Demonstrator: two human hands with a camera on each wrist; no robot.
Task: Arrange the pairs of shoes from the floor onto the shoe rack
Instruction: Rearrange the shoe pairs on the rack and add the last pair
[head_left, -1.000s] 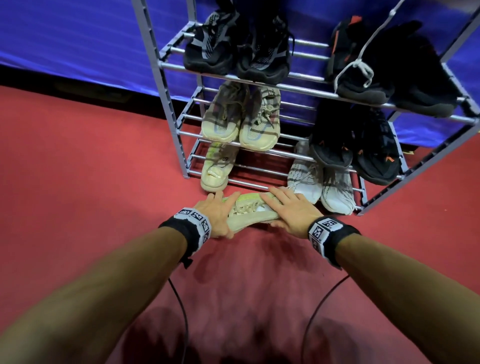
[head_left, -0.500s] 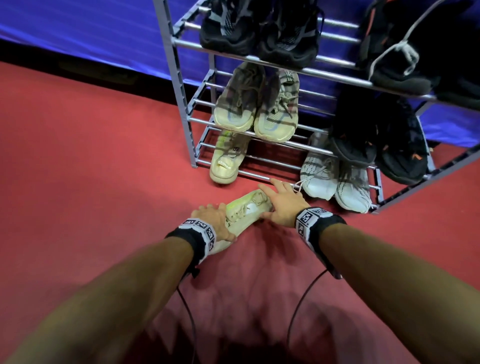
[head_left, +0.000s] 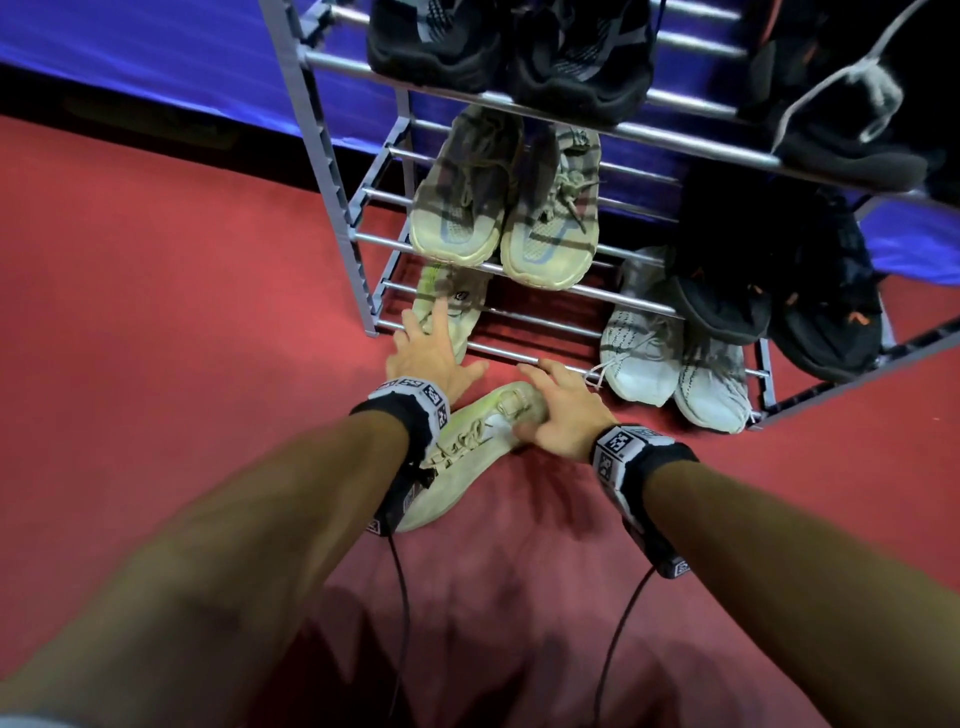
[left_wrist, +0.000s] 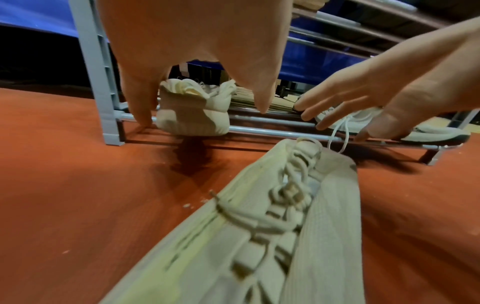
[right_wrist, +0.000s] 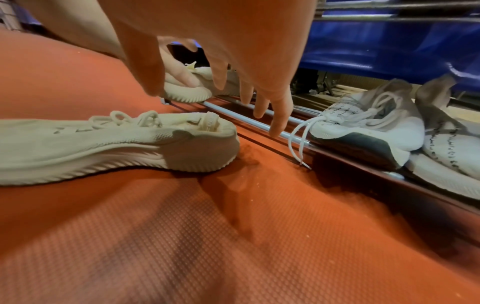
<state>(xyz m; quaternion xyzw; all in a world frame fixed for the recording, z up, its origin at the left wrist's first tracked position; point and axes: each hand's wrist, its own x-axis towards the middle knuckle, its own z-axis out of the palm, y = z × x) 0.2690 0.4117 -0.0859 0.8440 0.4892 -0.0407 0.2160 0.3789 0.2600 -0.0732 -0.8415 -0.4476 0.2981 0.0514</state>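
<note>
A pale yellow-green shoe lies on the red floor just before the shoe rack. The left hand, fingers spread, touches its mate at the bottom shelf's left end. The right hand hovers loosely spread over the floor shoe's heel, holding nothing.

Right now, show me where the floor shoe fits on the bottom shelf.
The bare bars between the cream shoe on the shelf and the white pair are free. The middle shelf and top shelf are crowded.
</note>
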